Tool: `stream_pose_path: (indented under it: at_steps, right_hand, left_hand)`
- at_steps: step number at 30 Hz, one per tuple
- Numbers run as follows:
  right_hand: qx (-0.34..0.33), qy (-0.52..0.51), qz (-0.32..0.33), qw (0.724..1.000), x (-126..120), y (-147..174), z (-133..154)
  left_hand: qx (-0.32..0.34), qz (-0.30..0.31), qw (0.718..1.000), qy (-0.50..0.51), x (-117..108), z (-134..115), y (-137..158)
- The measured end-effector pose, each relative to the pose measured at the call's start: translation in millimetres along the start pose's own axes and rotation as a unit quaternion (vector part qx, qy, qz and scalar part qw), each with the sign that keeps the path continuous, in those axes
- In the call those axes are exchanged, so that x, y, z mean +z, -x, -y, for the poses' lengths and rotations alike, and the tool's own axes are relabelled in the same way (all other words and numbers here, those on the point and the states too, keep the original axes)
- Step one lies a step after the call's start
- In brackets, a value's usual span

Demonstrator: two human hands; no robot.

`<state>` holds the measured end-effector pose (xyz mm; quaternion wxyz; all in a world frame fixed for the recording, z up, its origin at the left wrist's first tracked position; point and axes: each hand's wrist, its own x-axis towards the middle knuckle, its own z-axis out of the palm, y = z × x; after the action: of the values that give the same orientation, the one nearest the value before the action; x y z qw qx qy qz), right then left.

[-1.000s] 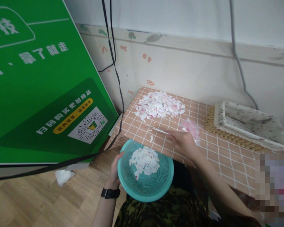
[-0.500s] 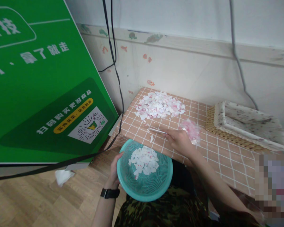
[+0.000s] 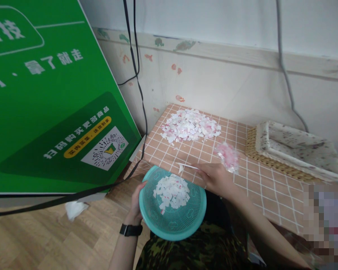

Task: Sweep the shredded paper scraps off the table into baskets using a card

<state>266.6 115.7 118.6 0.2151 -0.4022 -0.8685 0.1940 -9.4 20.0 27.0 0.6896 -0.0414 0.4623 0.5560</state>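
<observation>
My left hand [image 3: 136,201], with a black band on the wrist, grips the left rim of a turquoise plastic colander [image 3: 173,228] below the table edge. White paper scraps [image 3: 173,191], some with red marks, lie inside it. My right hand [image 3: 214,175] is closed on a thin white strip [image 3: 189,166], seen edge-on; its exact kind is unclear. The strip's tip is over or touching a small paper scrap [image 3: 180,169] near the table's front edge. Farther back, a large pile of torn white and pinkish scraps [image 3: 190,125] covers the table's far left corner.
A clear plastic bag with pink contents [image 3: 228,156] lies beyond my right hand on the checked tablecloth [image 3: 259,176]. To the right stands a cloth-lined wicker basket [image 3: 281,163]. A green sign panel [image 3: 59,112] and a black cable [image 3: 143,123] are at left.
My right hand has drawn the strip toward me, from a spot nearer the pile to the scrap by the front edge. The left hand and colander have stayed almost still.
</observation>
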Motion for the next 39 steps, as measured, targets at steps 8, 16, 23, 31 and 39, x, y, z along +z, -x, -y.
stream_pose_path:
  at_steps: [8,16,23,31,39]
  right_hand:
    - [0.009,-0.042,-0.036,0.998,2,6,0]
    - [0.042,0.011,-0.065,0.997,-9,-59,-39]
    - [0.017,0.047,0.015,0.999,-41,-69,-41]
    - [-0.030,0.001,0.062,0.998,-47,-89,-39]
    - [-0.017,-0.029,0.079,0.996,-52,-89,-39]
  left_hand:
    - [0.032,-0.018,0.999,-0.011,0,0,0]
    - [0.018,0.008,1.000,-0.006,-5,2,-3]
    - [0.012,0.011,1.000,-0.008,-4,2,-1]
    - [0.010,0.019,1.000,-0.006,-6,3,-3]
    - [0.010,-0.006,1.000,-0.014,-6,1,-2]
